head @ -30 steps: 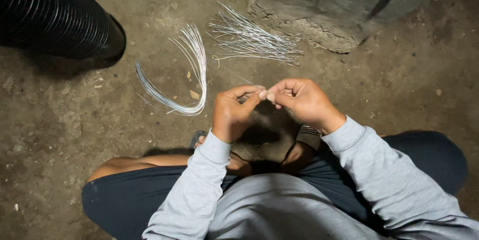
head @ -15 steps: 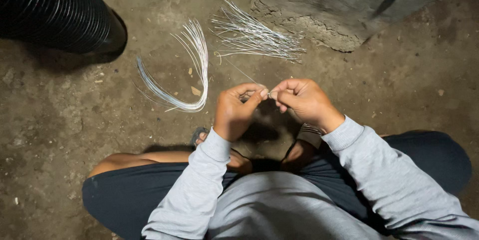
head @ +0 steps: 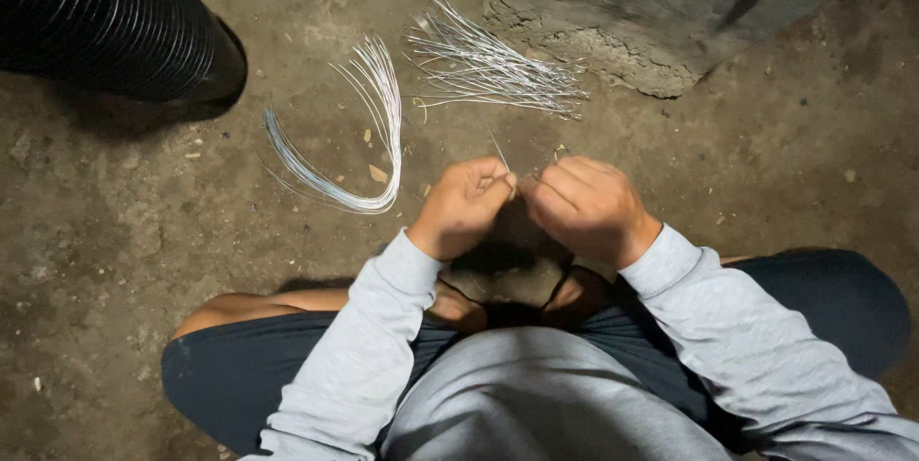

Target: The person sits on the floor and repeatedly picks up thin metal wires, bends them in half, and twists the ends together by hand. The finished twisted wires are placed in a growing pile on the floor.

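Bare dirt floor [head: 124, 231] lies under a seated person whose left hand [head: 462, 204] and right hand [head: 589, 207] meet close together, both pinched shut on a thin wire piece [head: 499, 150] that pokes up between them. Just beyond the hands lie a curved bundle of wires [head: 369, 135] and a straight wire bundle [head: 493, 68], with a black ribbed pipe [head: 105, 21] at the far left and a concrete block [head: 632, 11] ahead.

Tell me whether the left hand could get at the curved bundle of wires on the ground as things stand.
Probably yes. The curved wire bundle lies on bare ground just left of the left hand, with nothing between them. But that hand, together with the right hand, now pinches a thin wire.
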